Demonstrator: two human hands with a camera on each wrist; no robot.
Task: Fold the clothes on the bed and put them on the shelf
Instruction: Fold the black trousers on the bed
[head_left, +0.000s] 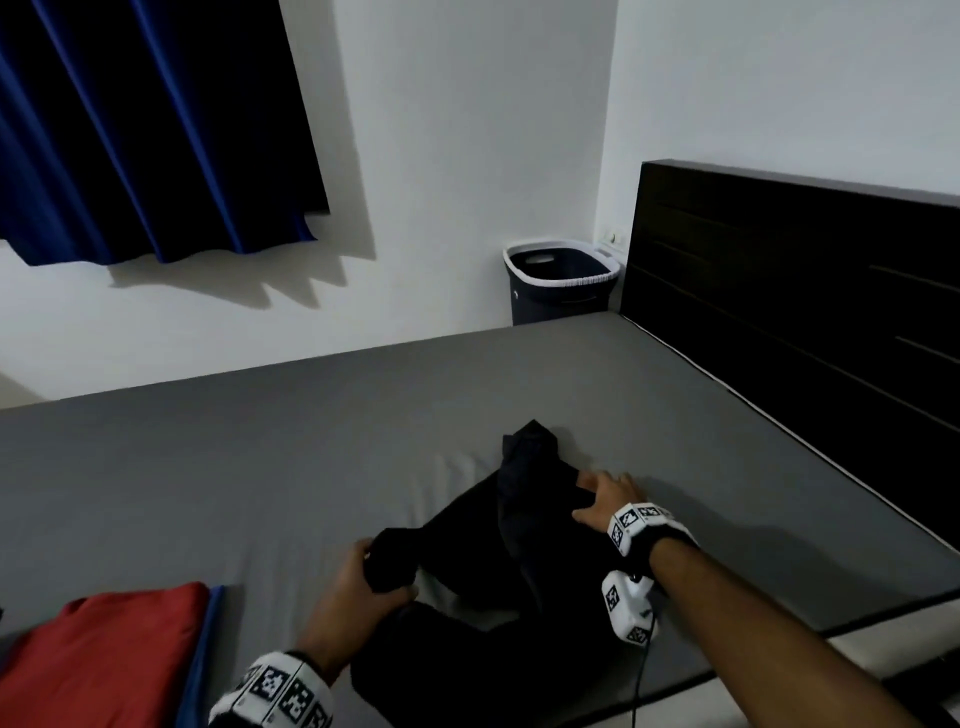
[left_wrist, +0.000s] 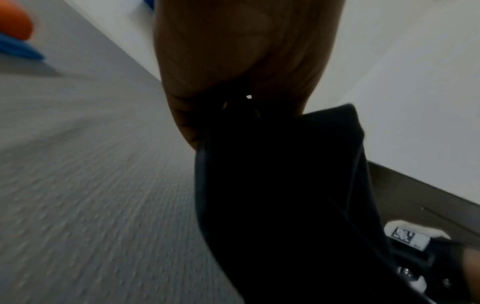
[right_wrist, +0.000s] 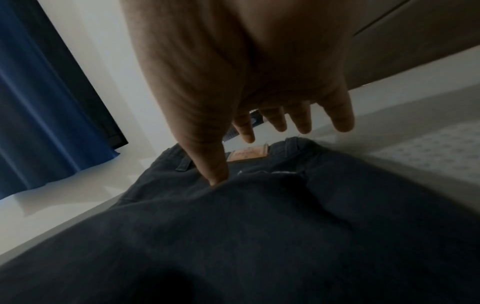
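Note:
A pair of black jeans (head_left: 519, 561) lies crumpled on the grey bed (head_left: 260, 457) in front of me. My left hand (head_left: 363, 582) grips a bunched leg end of the jeans (left_wrist: 272, 185) and holds it just above the sheet. My right hand (head_left: 602, 499) rests with spread, straight fingers on the jeans (right_wrist: 259, 226) near the waistband. In the right wrist view its thumb presses the cloth beside a tan leather patch (right_wrist: 248, 153). The shelf is not in view.
A folded red garment (head_left: 104, 654) on a blue one (head_left: 200, 660) lies at the bed's near left. A dark laundry basket (head_left: 561, 280) stands in the far corner by the dark headboard (head_left: 805, 322). A blue curtain (head_left: 145, 124) hangs on the white wall.

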